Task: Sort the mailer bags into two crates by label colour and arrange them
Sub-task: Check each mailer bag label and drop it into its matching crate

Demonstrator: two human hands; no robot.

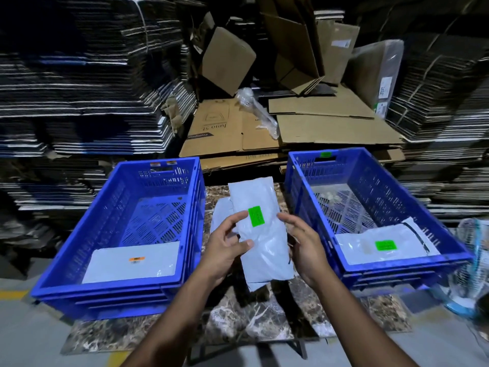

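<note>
Between two blue crates I hold a white mailer bag (262, 242) with a green label, lifted above the marble table. My left hand (227, 245) grips its left edge and my right hand (304, 242) its right edge. The left crate (127, 290) holds a white bag with an orange label (132, 263) at its near end. The right crate (407, 263) holds a white bag with a green label (381, 247) at its near end. Another white bag (221, 215) lies on the table behind the held one, its label hidden.
The marble table top (264, 321) carries both crates. Flattened cardboard boxes (317, 128) lie behind them, and tall stacks of folded cartons (79, 88) rise at the left and right. A plastic-wrapped object (473, 260) sits at the far right edge.
</note>
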